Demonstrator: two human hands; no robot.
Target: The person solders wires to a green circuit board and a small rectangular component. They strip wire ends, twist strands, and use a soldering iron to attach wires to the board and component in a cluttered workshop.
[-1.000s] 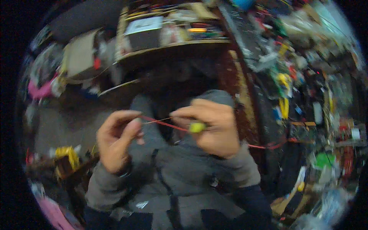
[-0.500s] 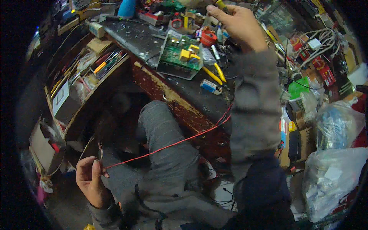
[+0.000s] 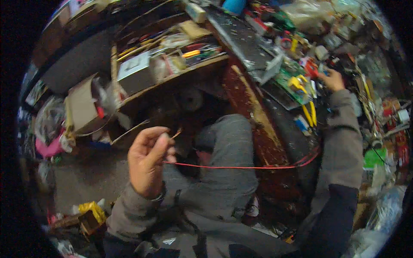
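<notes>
My left hand [image 3: 148,161] is raised over my lap, fingers closed on a thin red wire [image 3: 223,167]. Bare copper strands [image 3: 177,132] stick out past the fingertips. From there the wire runs right across my knee to the bench edge, passing beside my right sleeve. My right hand [image 3: 333,80] reaches into the clutter on the bench, close by a red round object [image 3: 309,66]. Blur hides what its fingers touch. Left of that hand lies a green circuit board [image 3: 284,84] with yellow parts on it. Yellow tool handles [image 3: 309,114] lie nearer me.
A dark bench [image 3: 241,41] runs along the upper right, heaped with parts. An open drawer [image 3: 172,79] full of tools juts out at left, beside a cardboard box [image 3: 84,103]. A small blue-and-white box [image 3: 302,124] rests near the bench edge. Cables and bags crowd the right.
The view has swung left. My right hand has come down from above the bench into the clutter. The wire, taut before, now sags slightly, still in my left hand.
</notes>
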